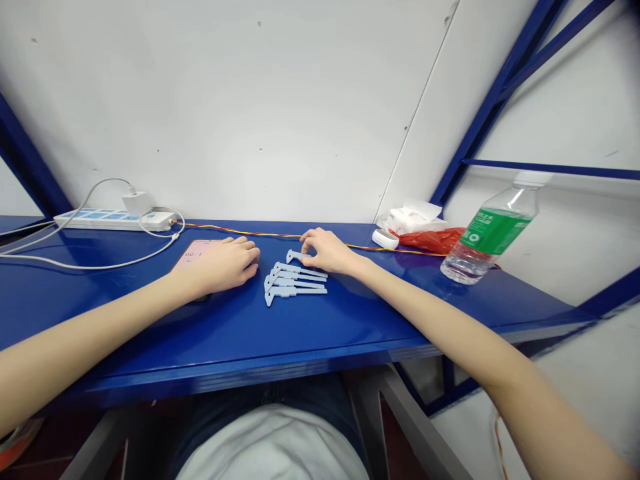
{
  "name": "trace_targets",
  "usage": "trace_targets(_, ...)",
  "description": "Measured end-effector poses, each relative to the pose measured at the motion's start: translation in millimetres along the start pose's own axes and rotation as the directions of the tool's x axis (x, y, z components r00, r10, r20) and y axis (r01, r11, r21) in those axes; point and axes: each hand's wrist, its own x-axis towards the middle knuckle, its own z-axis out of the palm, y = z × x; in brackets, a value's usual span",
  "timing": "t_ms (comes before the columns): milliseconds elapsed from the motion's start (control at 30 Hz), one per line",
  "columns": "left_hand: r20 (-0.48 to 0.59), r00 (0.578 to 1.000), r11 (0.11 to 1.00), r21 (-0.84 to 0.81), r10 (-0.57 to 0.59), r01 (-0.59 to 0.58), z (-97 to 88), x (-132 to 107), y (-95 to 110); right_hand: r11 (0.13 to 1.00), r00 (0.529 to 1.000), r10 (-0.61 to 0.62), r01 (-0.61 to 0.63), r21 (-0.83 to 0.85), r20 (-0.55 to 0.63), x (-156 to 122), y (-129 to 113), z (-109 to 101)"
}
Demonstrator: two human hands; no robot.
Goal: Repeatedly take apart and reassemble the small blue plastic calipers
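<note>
Several light-grey plastic vernier calipers (295, 291) lie in an overlapping fan at the middle of the blue table, their jaws to the left. Just behind them, a single caliper (294, 255) is between the thumb and fingers of my right hand (327, 252); my hand covers most of its beam. To the left, my left hand (233, 262) rests loosely with its fingers lying on the tabletop and nothing in them. Its wrist crosses a phone (193, 253) with a pink screen showing a timer, partly hidden by that forearm.
A white power strip (113, 219) with a plugged charger (137, 202) and looped cable sits at the back left. Twisted wires (260, 233) run along the wall. Back right are a white oval device (385, 239), a tissue pack (413, 217), a red bag (430, 238) and a water bottle (493, 230).
</note>
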Motion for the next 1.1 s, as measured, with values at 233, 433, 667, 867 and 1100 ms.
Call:
trace_targets(233,-0.088,0.972,0.887,-0.433,-0.216,0.158,-14.0,4,10,0.97,0.92,-0.24,0.237,-0.049,-0.311,-8,-30,-10)
trace_targets(433,-0.028,0.942,0.742,-0.625,-0.334,0.245,-16.5,8,15,0.953,0.886,-0.303,0.279,-0.119,-0.351,-13,-44,-14)
trace_targets(667,0.048,0.882,0.742,-0.52,-0.469,0.422,-5.3,13,-18,0.965,0.943,-0.262,0.258,-0.047,-0.207,-5,-1,-15)
trace_targets(867,-0.001,0.903,0.853,-0.327,-0.429,0.406,7.5,11,-37,0.987,0.986,-0.163,0.162,-0.006,-0.036,-7,14,-13)
trace_targets(1100,-0.078,0.945,0.947,-0.067,-0.319,0.314,6.8,6,-28,0.96,0.973,-0.232,0.229,0.158,-0.003,-12,-16,-10)
